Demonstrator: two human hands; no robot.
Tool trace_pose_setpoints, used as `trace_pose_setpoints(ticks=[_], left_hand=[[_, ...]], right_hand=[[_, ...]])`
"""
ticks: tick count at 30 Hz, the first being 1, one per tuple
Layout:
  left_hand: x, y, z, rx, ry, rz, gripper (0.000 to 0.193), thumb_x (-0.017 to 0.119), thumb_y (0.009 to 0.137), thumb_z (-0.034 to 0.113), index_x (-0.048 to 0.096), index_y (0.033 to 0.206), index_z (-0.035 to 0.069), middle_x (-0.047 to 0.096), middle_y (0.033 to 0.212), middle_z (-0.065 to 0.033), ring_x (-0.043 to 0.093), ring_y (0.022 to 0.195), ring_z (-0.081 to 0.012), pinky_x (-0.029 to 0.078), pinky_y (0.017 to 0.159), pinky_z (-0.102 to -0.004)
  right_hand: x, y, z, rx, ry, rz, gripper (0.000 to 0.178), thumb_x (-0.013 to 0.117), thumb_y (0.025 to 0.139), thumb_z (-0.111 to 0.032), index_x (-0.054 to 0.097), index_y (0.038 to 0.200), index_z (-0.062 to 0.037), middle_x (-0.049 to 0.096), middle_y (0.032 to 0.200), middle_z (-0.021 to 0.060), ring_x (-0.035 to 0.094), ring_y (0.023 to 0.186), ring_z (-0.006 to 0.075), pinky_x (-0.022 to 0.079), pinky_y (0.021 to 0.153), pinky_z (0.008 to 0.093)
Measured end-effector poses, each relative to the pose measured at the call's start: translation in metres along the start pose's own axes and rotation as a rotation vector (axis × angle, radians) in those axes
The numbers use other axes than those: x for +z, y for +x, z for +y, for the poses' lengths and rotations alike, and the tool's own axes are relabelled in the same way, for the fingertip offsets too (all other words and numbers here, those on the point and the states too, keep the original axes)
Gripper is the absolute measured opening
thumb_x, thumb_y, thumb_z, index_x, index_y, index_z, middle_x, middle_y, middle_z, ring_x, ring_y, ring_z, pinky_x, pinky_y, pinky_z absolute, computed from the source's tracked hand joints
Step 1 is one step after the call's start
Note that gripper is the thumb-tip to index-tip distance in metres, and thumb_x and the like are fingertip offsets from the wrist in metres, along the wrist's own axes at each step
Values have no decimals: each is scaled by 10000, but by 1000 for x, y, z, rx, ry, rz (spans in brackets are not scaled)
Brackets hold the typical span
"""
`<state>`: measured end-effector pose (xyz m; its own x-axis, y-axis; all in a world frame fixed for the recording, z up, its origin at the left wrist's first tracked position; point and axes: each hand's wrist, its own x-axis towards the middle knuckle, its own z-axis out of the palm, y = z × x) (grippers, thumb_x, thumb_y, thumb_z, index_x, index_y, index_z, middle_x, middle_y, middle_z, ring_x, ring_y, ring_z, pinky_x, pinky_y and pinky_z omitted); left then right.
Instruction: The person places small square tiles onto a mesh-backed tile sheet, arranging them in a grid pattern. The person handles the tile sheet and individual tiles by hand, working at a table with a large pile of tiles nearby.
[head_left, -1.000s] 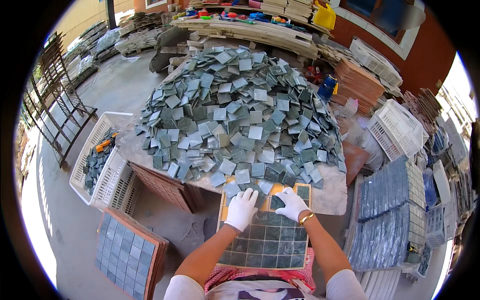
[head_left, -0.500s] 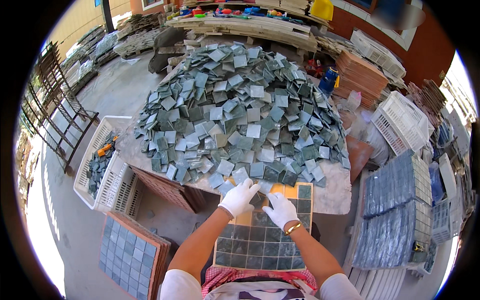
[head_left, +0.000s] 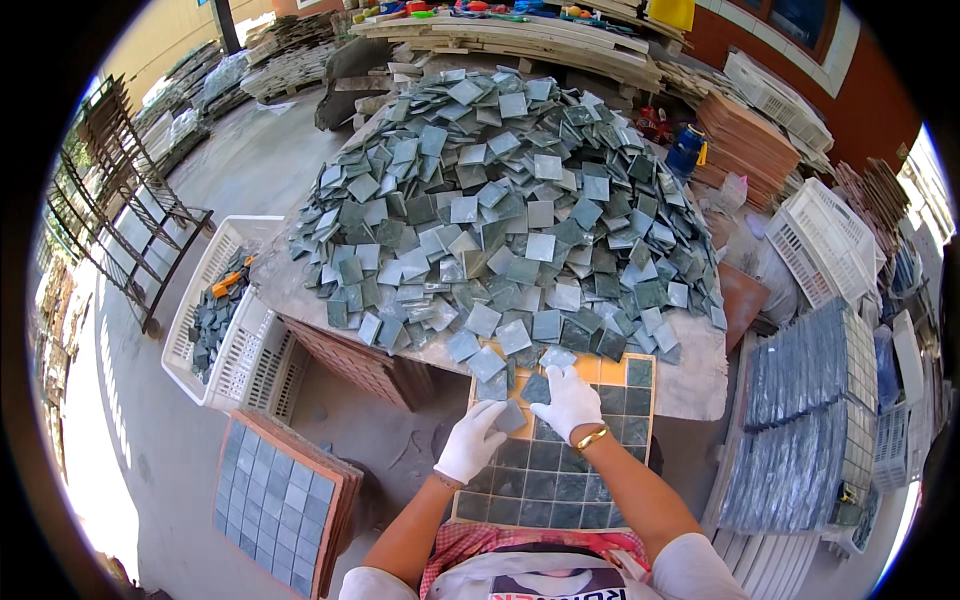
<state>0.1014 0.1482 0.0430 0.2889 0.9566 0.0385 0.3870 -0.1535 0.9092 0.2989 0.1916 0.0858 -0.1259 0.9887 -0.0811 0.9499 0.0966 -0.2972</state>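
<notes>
A yellow tiling tray (head_left: 586, 369) lies in front of me, mostly filled with rows of dark green square stone tiles (head_left: 540, 485). Its far rows still show bare yellow. My left hand (head_left: 470, 445), in a white glove, pinches a grey-green tile (head_left: 511, 417) over the tray's left part. Just right of it, my right hand (head_left: 572, 402), also gloved, has a darker tile (head_left: 535, 389) between thumb and fingers. Several loose tiles (head_left: 490, 386) lie across the tray's far left corner. Beyond rises a large heap of similar tiles (head_left: 520, 230) on a table (head_left: 690, 385).
A white crate (head_left: 215, 390) with tile pieces stands left, above a stack of tiled boards (head_left: 275, 490). Wrapped tile bundles (head_left: 790, 430) and white crates (head_left: 822, 240) are on the right. A metal rack (head_left: 130, 210) stands far left.
The view has shifted, so the scene sits further right. My left hand has drawn back toward me with a tile. My right hand has moved to the tray's far part with another tile.
</notes>
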Motion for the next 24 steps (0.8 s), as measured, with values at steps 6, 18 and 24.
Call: trace_pose_setpoints(ticks=[6, 18, 24], left_hand=[[-7, 0, -2, 159, 502, -46, 513, 668, 772, 164, 496, 1247, 74, 560, 1084, -135, 582, 979, -327, 501, 799, -407], [22, 11, 37, -55, 727, -36, 588, 743, 725, 325, 489, 1201, 89, 529, 1037, -124, 591, 933, -322, 517, 732, -428], [6, 8, 11, 24, 395, 117, 347, 579, 834, 200, 580, 1157, 74, 634, 969, -190, 621, 862, -365, 505, 730, -445]], right_hand=[[15, 2, 18, -78, 8, 101, 289, 640, 829, -283, 563, 994, -58, 605, 842, 140, 641, 758, 323, 526, 675, 425], [5, -2, 59, 59, 884, 46, 222, 520, 924, -144, 638, 1085, -45, 658, 873, 113, 622, 613, 173, 496, 597, 292], [10, 13, 67, -99, 706, 15, 219, 562, 881, -141, 651, 1076, -95, 644, 940, 133, 624, 758, 270, 506, 696, 349]])
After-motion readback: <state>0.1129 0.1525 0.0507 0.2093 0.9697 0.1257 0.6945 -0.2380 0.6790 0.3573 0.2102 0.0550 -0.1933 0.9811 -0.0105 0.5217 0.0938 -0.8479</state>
